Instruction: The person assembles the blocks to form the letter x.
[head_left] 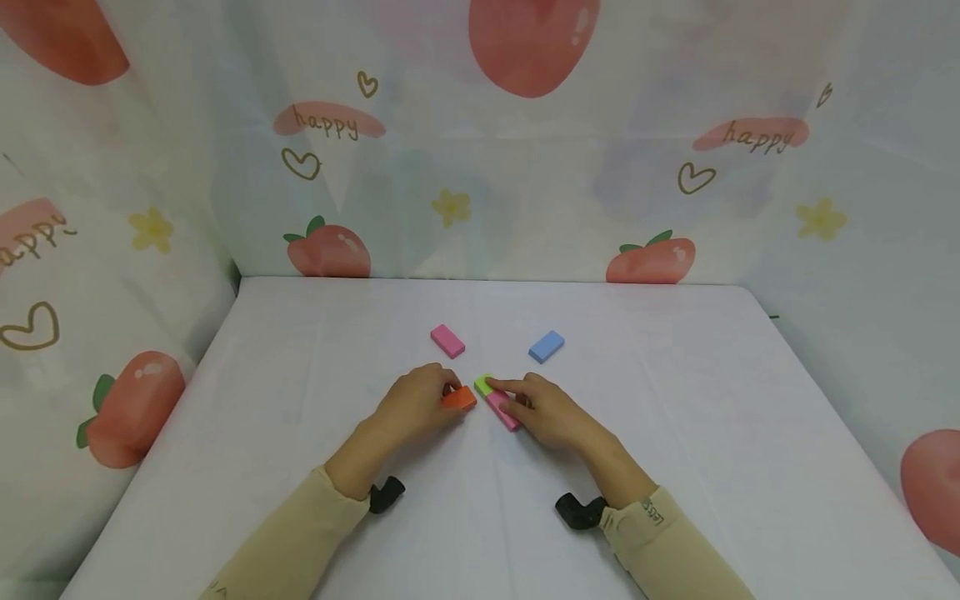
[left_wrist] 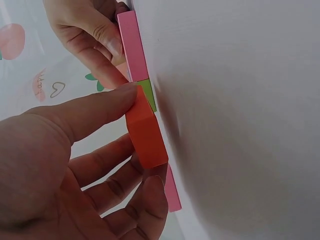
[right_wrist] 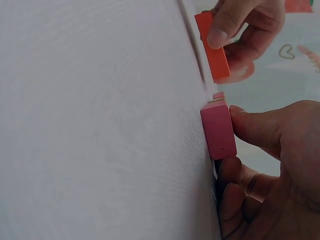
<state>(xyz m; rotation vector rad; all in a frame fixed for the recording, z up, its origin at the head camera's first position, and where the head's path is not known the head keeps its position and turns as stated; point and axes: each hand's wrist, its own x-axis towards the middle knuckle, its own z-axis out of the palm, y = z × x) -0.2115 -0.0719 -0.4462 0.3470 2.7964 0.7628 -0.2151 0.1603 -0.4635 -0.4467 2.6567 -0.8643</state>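
My left hand (head_left: 416, 404) pinches an orange block (head_left: 461, 398), thumb on one side and fingers on the other, close over the white table. Just right of it a pink block (head_left: 507, 414) lies on the table, end to end with a light green block (head_left: 482, 384). My right hand (head_left: 551, 412) holds the pink block, its thumb against the side, while the index finger reaches to the green one. In the left wrist view the orange block (left_wrist: 146, 132) overlaps part of the green block (left_wrist: 147, 95).
Farther back on the table (head_left: 337, 333) lie a second pink block (head_left: 447, 342), behind the left hand, and a blue block (head_left: 547, 347), behind the right. A printed cloth (head_left: 525, 183) with fruit pictures hangs around the table's back and sides.
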